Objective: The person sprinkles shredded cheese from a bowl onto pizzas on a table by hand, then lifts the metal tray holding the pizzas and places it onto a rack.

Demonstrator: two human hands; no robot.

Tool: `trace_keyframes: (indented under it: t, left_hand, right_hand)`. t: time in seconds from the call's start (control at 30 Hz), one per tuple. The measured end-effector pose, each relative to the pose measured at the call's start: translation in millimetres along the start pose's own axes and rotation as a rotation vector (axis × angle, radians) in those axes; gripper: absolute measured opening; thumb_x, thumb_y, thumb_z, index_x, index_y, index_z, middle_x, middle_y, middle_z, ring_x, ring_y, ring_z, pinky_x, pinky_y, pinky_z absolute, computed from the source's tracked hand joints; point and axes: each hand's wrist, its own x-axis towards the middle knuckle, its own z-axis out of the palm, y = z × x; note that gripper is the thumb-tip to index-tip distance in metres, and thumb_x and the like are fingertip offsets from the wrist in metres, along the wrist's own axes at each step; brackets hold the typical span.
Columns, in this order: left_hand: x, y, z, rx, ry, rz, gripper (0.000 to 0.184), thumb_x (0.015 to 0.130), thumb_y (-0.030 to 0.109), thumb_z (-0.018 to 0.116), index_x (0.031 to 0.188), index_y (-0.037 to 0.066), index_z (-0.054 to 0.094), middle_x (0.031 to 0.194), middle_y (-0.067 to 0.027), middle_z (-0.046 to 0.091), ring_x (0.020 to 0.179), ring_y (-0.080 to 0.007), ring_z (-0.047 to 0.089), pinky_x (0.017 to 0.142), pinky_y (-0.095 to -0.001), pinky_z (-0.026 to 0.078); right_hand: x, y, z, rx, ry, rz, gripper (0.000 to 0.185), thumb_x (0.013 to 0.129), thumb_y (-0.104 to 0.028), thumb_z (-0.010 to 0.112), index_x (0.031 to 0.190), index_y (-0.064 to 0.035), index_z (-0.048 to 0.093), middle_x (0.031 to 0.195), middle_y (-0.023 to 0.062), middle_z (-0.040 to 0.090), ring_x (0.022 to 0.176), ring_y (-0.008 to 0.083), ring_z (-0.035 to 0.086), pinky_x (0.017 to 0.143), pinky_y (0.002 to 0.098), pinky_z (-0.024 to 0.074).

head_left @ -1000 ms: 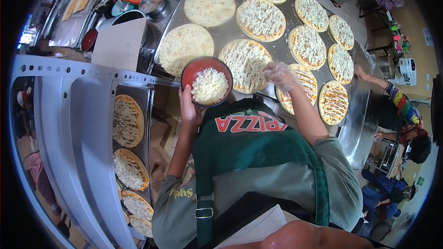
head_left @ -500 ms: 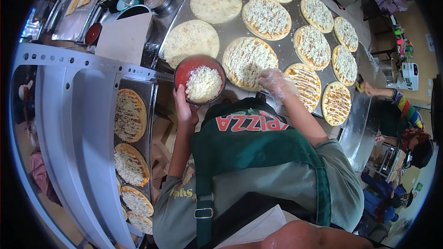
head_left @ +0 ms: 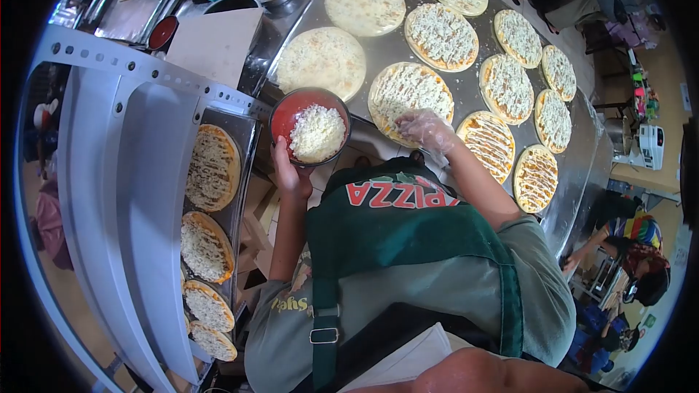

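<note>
Beside the left hand's (head_left: pixel 293 175) grip, "PIZZA" (head_left: pixel 400 195) reads upside down across an apron (head_left: pixel 408 240); yellow sleeve letters (head_left: pixel 289 305) nearby stay unclear.

The left hand (head_left: pixel 293 172) cradles a bowl (head_left: pixel 287 109), red inside, holding crumbly white topping (head_left: pixel 317 133). The right hand (head_left: pixel 427 128), in a clear glove, is at the near edge of a topped pizza (head_left: pixel 408 93) on the metal surface (head_left: pixel 386 47). Two white-striped pizzas (head_left: pixel 488 147) lie to its right; a grey rack (head_left: pixel 149 196) stands at left.
</note>
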Motion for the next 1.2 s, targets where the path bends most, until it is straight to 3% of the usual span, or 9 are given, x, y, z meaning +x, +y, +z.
trace_keyframes:
  t: [0.1, 0.27, 0.37, 0.5, 0.63, 0.83, 0.93, 1.0, 1.2]
  left_hand:
    - [1, 0, -9, 0.020, 0.053, -0.033, 0.044, 0.085, 0.039, 0.042, 0.121, 0.015, 0.032, 0.118, -0.0080, 0.045, 0.105, -0.0244, 0.049, 0.076, -0.0418, 0.047]
    - [-6, 1, -3, -0.003, 0.054, 0.011, 0.042, 0.085, 0.038, 0.042, 0.119, 0.014, 0.034, 0.117, -0.0084, 0.045, 0.103, -0.0245, 0.050, 0.075, -0.0412, 0.048]
    - [-6, 0, -3, -0.010, 0.035, 0.025, 0.041, 0.085, 0.038, 0.042, 0.118, 0.014, 0.035, 0.116, -0.0091, 0.046, 0.102, -0.0243, 0.051, 0.074, -0.0403, 0.049]
    - [-6, -1, -2, -0.012, 0.025, 0.019, 0.041, 0.085, 0.037, 0.042, 0.118, 0.013, 0.035, 0.115, -0.0097, 0.046, 0.102, -0.0239, 0.051, 0.075, -0.0398, 0.049]
    - [-8, -2, 4, -0.008, 0.008, 0.025, 0.041, 0.085, 0.037, 0.043, 0.118, 0.013, 0.035, 0.116, -0.0095, 0.046, 0.102, -0.0242, 0.051, 0.075, -0.0399, 0.049]
    - [-12, -2, 27, 0.094, 0.022, 0.016, 0.050, 0.085, 0.029, 0.046, 0.126, 0.009, 0.025, 0.116, -0.0142, 0.044, 0.102, -0.0251, 0.050, 0.078, -0.0404, 0.047]
    - [-4, -15, 36, 0.097, -0.076, 0.078, 0.054, 0.085, 0.024, 0.047, 0.129, 0.006, 0.021, 0.116, -0.0141, 0.045, 0.103, -0.0251, 0.049, 0.081, -0.0383, 0.046]
    - [3, -27, 40, 0.152, -0.200, 0.083, 0.050, 0.083, 0.014, 0.048, 0.127, 0.003, 0.029, 0.112, -0.0116, 0.047, 0.101, -0.0190, 0.049, 0.086, -0.0311, 0.040]
    - [-6, -29, 72, 0.228, -0.270, 0.002, 0.047, 0.081, 0.012, 0.049, 0.124, 0.001, 0.034, 0.110, -0.0079, 0.048, 0.097, -0.0131, 0.048, 0.083, -0.0256, 0.039]
  right_hand:
    - [15, -11, 5, -0.052, -0.031, 0.105, 0.026, 0.075, -0.014, 0.057, 0.095, 0.0023, 0.060, 0.073, 0.0100, 0.062, 0.067, 0.0103, 0.058, 0.062, 0.0237, 0.0464]
    - [33, -52, 11, -0.455, -0.006, 0.072, 0.022, 0.072, -0.019, 0.058, 0.086, -0.0036, 0.064, 0.081, 0.0156, 0.062, 0.072, 0.0270, 0.060, 0.069, 0.0333, 0.0462]
    - [57, -37, 4, -0.459, 0.107, -0.238, 0.022, 0.069, -0.022, 0.062, 0.077, -0.0013, 0.063, 0.068, 0.0139, 0.061, 0.059, 0.0201, 0.058, 0.059, 0.0309, 0.0458]
    - [85, -44, -22, -0.535, 0.118, -0.005, 0.026, 0.071, -0.025, 0.060, 0.083, -0.0014, 0.062, 0.075, 0.0148, 0.062, 0.066, 0.0222, 0.059, 0.062, 0.0323, 0.0459]
    - [102, -29, -48, -0.789, 0.156, -0.189, 0.032, 0.078, -0.032, 0.051, 0.087, -0.0031, 0.062, 0.080, 0.0151, 0.062, 0.070, 0.0229, 0.059, 0.066, 0.0341, 0.0462]
    - [65, -90, -26, -0.417, 0.116, -0.076, 0.030, 0.082, -0.029, 0.049, 0.099, -0.0061, 0.060, 0.095, 0.0124, 0.061, 0.088, 0.0261, 0.057, 0.082, 0.0356, 0.0429]
    - [29, -131, 10, -0.431, -0.218, -0.185, 0.034, 0.083, -0.030, 0.048, 0.102, -0.0041, 0.058, 0.092, 0.0173, 0.060, 0.086, 0.0277, 0.057, 0.080, 0.0356, 0.0433]
    - [32, -90, 39, -0.830, -0.087, -0.691, 0.037, 0.084, -0.032, 0.046, 0.106, -0.0043, 0.054, 0.112, 0.0155, 0.052, 0.098, 0.0290, 0.051, 0.082, 0.0374, 0.0418]
    - [-7, -89, 54, -0.725, -0.158, -0.783, 0.033, 0.083, -0.032, 0.042, 0.089, -0.0021, 0.055, 0.100, 0.0169, 0.054, 0.092, 0.0301, 0.052, 0.077, 0.0405, 0.0430]
